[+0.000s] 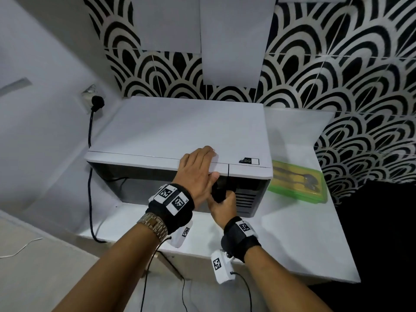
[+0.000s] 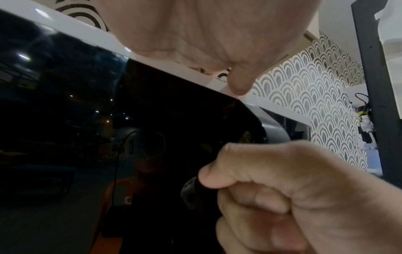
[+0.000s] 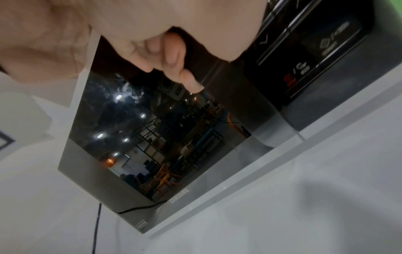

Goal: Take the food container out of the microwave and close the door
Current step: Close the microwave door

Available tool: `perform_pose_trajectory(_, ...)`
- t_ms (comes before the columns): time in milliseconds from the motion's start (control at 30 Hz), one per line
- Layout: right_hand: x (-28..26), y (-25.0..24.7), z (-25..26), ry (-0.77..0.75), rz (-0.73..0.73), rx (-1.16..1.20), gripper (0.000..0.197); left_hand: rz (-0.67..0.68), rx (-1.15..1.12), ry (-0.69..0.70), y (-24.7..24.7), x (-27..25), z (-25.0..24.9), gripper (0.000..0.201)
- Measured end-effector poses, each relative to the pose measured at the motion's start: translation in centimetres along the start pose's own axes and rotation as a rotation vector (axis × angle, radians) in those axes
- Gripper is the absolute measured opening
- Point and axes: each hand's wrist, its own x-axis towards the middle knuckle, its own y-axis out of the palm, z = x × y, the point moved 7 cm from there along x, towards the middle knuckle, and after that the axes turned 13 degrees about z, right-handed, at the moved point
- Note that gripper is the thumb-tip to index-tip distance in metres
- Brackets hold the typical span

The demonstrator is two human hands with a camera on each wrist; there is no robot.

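A white microwave (image 1: 175,131) stands on a white counter (image 1: 304,244). Its dark glass door (image 3: 163,137) looks flush with the control panel (image 3: 315,56). My left hand (image 1: 198,167) lies flat on the microwave's top front edge, fingers straight and thumb tucked under the rim. My right hand (image 1: 221,203) grips the dark door handle (image 1: 218,190) at the door's right side, its fingers curled round the handle in the left wrist view (image 2: 293,189). A green food container (image 1: 297,183) with a clear lid sits on the counter just right of the microwave. The microwave's inside is hidden.
A black plug (image 1: 97,102) sits in a wall socket at the left, and its cable hangs down beside the microwave to the counter. Patterned black-and-white tiles cover the back wall. White cupboards hang above. The counter's front edge is near my wrists.
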Motion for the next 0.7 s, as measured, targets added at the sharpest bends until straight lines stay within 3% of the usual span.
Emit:
perform_pose_trajectory(67, -0.8, -0.2, 0.2, 0.0, 0.031, -0.092, 0.035, 0.048, 0.004, 0.025, 0.3, -0.7, 0.0, 0.066)
perform_pose_trajectory(200, -2.1, -0.8, 1.0, 0.033, 0.103, -0.28, 0.013, 0.181, 0.069, 0.051, 1.2, -1.4, 0.2, 0.078)
perform_pose_trajectory(400, -4.1, -0.9, 4.9, 0.004, 0.089, -0.513, 0.025, 0.288, 0.113, 0.051, 0.7, -1.9, -0.2, 0.083)
perform_pose_trajectory(567, -4.6, -1.0, 5.6, 0.179, 0.081, -0.7, 0.037, 0.311, 0.133, 0.062, 0.2, -3.0, -0.4, 0.081)
perform_pose_trajectory(700, -5.6, -1.6, 6.6, 0.223, 0.093, -0.838, 0.049, 0.352, 0.133, 0.021, 0.3, -3.6, -0.6, 0.082)
